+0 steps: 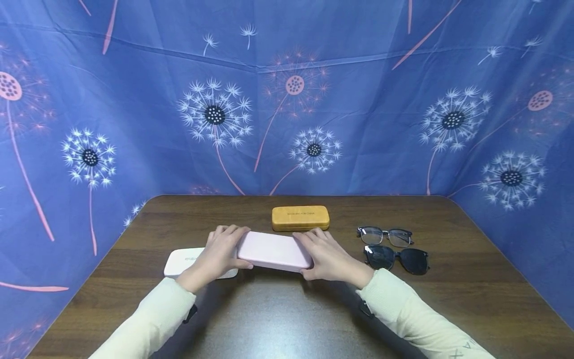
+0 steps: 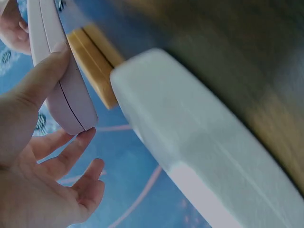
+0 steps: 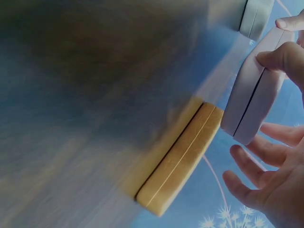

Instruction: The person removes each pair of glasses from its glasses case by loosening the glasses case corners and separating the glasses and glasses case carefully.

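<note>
A pale pink glasses case (image 1: 274,249) is held level off the tabletop, a hand at each end. My left hand (image 1: 221,252) grips its left end, thumb on the near side and fingers at the far side. At the other end, the right hand (image 1: 325,254) holds it the same way. Both wrist views show a dark closed seam along the pink case (image 3: 251,97). Partly behind the left hand lies a white glasses case (image 1: 181,259) with faint lettering. Beyond the pink case sits a closed mustard-yellow glasses case (image 1: 300,219).
To the right of the right hand lie clear glasses (image 1: 384,233) with a dark frame, and dark sunglasses (image 1: 414,262) just nearer. All rest on a brown wooden table (image 1: 471,299). A blue dandelion-print cloth (image 1: 381,109) hangs behind and beside it.
</note>
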